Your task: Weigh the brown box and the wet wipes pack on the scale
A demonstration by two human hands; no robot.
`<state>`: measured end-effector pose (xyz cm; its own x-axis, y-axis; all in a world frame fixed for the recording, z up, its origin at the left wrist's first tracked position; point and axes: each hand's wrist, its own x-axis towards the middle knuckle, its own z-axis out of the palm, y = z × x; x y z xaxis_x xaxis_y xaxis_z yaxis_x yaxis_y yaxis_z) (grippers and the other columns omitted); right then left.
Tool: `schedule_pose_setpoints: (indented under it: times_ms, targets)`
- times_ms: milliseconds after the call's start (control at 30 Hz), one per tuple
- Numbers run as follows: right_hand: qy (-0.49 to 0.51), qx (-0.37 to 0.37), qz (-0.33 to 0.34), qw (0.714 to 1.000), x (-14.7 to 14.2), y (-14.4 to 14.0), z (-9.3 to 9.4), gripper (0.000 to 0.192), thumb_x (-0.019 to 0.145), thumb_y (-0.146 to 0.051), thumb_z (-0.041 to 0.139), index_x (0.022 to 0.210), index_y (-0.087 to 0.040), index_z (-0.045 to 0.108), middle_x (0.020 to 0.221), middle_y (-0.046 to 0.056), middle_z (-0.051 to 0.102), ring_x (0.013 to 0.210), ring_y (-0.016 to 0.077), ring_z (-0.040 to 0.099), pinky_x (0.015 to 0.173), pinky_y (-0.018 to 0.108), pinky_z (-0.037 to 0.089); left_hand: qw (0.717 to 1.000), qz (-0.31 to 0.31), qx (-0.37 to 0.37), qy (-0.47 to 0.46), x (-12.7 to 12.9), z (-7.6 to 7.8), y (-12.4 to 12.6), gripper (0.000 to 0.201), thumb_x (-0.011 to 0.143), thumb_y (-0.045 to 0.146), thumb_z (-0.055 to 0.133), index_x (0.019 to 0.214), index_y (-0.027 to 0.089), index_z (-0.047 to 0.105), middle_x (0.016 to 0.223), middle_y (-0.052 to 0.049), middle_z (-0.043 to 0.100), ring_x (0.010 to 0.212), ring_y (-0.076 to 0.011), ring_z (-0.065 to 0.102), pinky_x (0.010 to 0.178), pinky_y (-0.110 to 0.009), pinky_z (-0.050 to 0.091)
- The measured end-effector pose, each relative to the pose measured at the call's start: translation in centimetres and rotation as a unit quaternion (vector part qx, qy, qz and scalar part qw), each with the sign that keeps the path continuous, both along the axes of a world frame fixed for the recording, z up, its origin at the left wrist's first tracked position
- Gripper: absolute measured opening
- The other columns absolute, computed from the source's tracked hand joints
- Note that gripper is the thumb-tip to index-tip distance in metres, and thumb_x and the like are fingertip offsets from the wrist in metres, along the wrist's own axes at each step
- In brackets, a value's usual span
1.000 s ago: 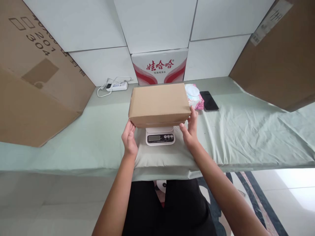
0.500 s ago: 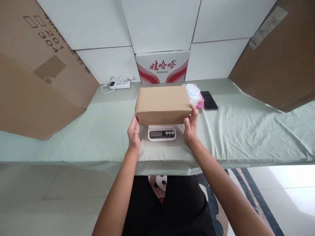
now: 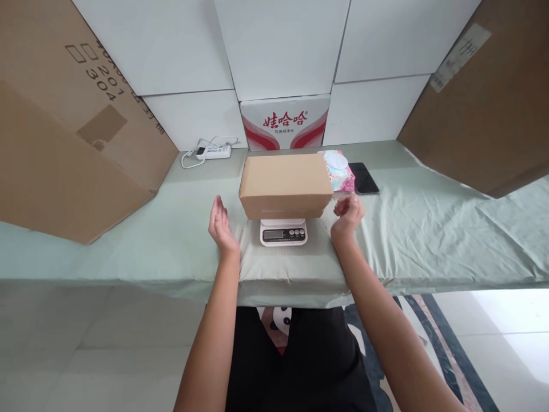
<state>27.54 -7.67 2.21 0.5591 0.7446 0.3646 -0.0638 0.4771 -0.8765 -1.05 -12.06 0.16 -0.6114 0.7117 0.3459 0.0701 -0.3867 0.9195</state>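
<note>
A closed brown cardboard box (image 3: 285, 176) rests on a small white kitchen scale (image 3: 283, 233), covering its platform. Only the scale's front panel shows, with a small display and round buttons. To the left of the box, my left hand (image 3: 222, 226) is held open with its fingers stretched up, apart from the cardboard. My right hand (image 3: 349, 217) is off the box's right side, holding nothing, its fingers loosely curled.
Behind the box lie a pack of wipes (image 3: 338, 170) and a black phone (image 3: 363, 178). A white power strip (image 3: 214, 151) with a cord sits at the back left. Large cartons stand left (image 3: 107, 183) and right (image 3: 480, 126). A red-and-white carton (image 3: 285, 123) is at the back.
Both hands have let go of the cardboard box and moved outward, the left hand to the left and the right hand to the right. The box stays on the scale.
</note>
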Motion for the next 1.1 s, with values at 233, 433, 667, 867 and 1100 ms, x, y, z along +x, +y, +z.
schedule_pose_setpoints:
  times_ms: [233,433,667,867,1100]
  targets:
    - [0.058,-0.026,0.016,0.998,-0.1,0.2,0.8,0.059,0.095,-0.064,0.056,0.060,-0.025,0.030,0.056,-0.009,0.022,0.047,0.0081,0.018,0.048,0.028,0.013,0.998,-0.033,0.034,-0.036,0.3,-0.1,-0.1,0.067,0.102,0.061,0.049,0.155,0.022,0.062,0.172,-0.013,0.053,0.166,-0.0295,0.042,0.137,-0.045,0.035]
    - [0.056,-0.021,0.032,0.998,-0.2,0.3,0.6,0.061,0.094,-0.062,0.060,0.058,-0.025,0.028,0.054,-0.008,0.025,0.048,0.0077,0.018,0.048,0.028,0.014,0.997,-0.040,0.031,-0.058,0.6,0.4,-0.1,0.069,0.098,0.063,0.053,0.150,0.020,0.067,0.168,-0.016,0.057,0.164,-0.0306,0.045,0.135,-0.043,0.038]
    - [0.002,0.003,0.025,1.000,-0.1,0.5,-0.3,0.045,0.096,-0.057,0.056,0.067,-0.025,0.045,0.062,-0.007,0.028,0.052,0.0108,0.026,0.051,0.027,0.023,0.996,-0.059,0.034,-0.050,0.8,0.5,-0.2,0.073,0.095,0.068,0.058,0.147,0.018,0.070,0.164,-0.017,0.062,0.161,-0.0327,0.050,0.134,-0.043,0.040]
    - [-0.232,0.099,0.041,0.967,0.1,0.1,-1.7,0.061,0.099,-0.067,0.051,0.151,-0.034,0.054,0.140,0.010,0.061,0.116,0.0273,0.065,0.096,0.048,0.056,0.994,-0.103,0.026,-0.037,0.9,0.3,-0.3,0.070,0.096,0.069,0.060,0.147,0.021,0.072,0.162,-0.016,0.063,0.158,-0.0336,0.054,0.132,-0.046,0.043]
    - [-0.283,0.069,0.096,0.952,0.1,-0.6,-1.9,0.072,0.103,-0.067,0.046,0.167,-0.033,0.042,0.167,0.015,0.051,0.147,0.0351,0.058,0.109,0.054,0.057,0.988,-0.150,0.015,-0.022,1.3,0.0,-0.1,0.082,0.091,0.075,0.064,0.151,0.020,0.068,0.159,-0.019,0.065,0.153,-0.0386,0.059,0.127,-0.050,0.049]
